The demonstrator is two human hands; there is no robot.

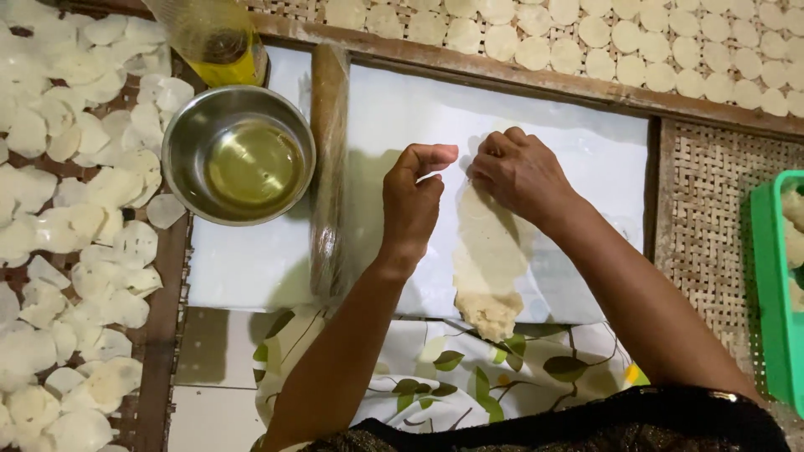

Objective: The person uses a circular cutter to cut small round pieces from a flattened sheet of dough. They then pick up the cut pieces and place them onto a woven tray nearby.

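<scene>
A long strip of pale dough (484, 259) lies on a white plastic sheet (586, 159), thin and flat at the far end and lumpy at the near end. My right hand (517, 174) presses its bent fingers onto the far end of the strip. Just left of it, my left hand (413, 201) hovers over the sheet with the fingers curled and the thumb pointing right; whether it pinches anything I cannot tell. A wooden rolling pin (328, 167) wrapped in clear plastic lies along the sheet's left edge.
A steel bowl (239, 155) of yellow oil stands at the left, with an oil bottle (219, 46) behind it. Several thin white discs (75, 209) dry on woven trays at left and top (620, 42). A green basket (775, 293) sits at the right.
</scene>
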